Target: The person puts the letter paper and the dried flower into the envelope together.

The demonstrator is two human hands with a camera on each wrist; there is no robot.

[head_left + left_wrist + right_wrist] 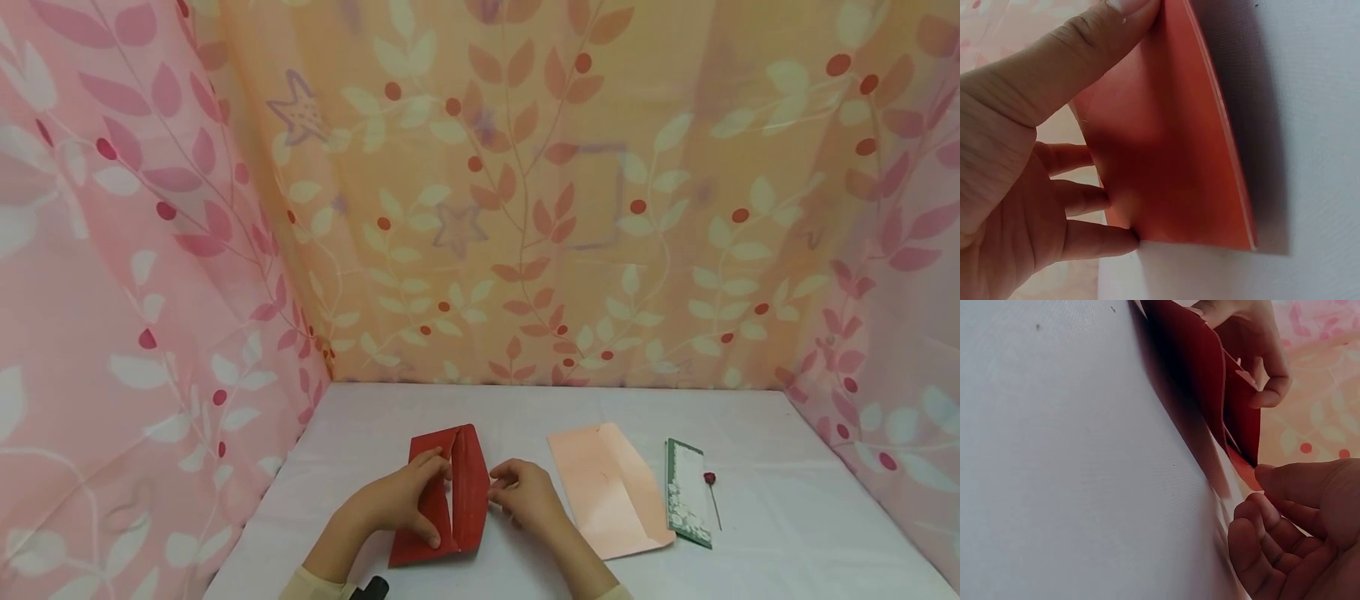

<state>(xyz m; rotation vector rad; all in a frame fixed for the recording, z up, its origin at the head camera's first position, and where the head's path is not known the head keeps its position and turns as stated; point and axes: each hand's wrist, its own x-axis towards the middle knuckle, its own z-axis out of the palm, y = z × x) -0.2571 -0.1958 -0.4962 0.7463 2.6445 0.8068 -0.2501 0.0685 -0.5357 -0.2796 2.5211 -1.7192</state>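
The red envelope (469, 492) is gripped at nine o'clock by the left hand (401, 498), pinched at three by the right hand (527, 497).

Left hand (403, 498), thumb spread from the fingers, is gripping; right hand (527, 496), facing it, is pinching, fingers curled.

Red envelope (471, 492), pale gap down its middle, gripped by left hand (405, 500), right hand (527, 497) pinching its edge
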